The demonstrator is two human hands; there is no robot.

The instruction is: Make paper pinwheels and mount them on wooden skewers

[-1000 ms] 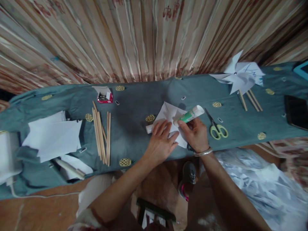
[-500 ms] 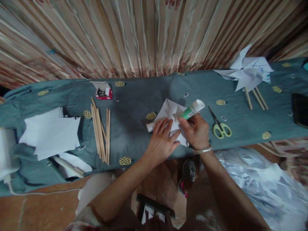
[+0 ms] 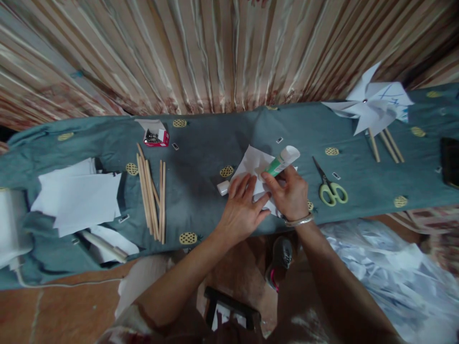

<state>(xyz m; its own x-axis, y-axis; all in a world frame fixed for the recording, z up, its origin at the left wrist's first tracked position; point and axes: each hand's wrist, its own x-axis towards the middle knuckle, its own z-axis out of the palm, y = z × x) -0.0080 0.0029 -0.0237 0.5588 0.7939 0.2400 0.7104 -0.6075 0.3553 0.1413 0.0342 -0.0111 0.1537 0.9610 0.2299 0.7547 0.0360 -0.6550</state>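
A white sheet of paper lies at the middle of the table, partly covered by both hands. My left hand rests on it with the fingers spread, pressing on its near-left part. My right hand grips a green and white glue stick, tilted so its lower end meets the paper; the tip is hidden by the fingers. A white cap lies just left of the paper. Right of my right hand are scissors with light green handles.
Wooden sticks and a red box of small metal pieces lie left of centre. Farther left is a stack of white paper. Paper pinwheels on sticks are at the back right. A plastic bag stands below the right edge.
My right hand and the glue stick have shifted slightly left across the paper. The left hand stays in place. The view has turned a little.
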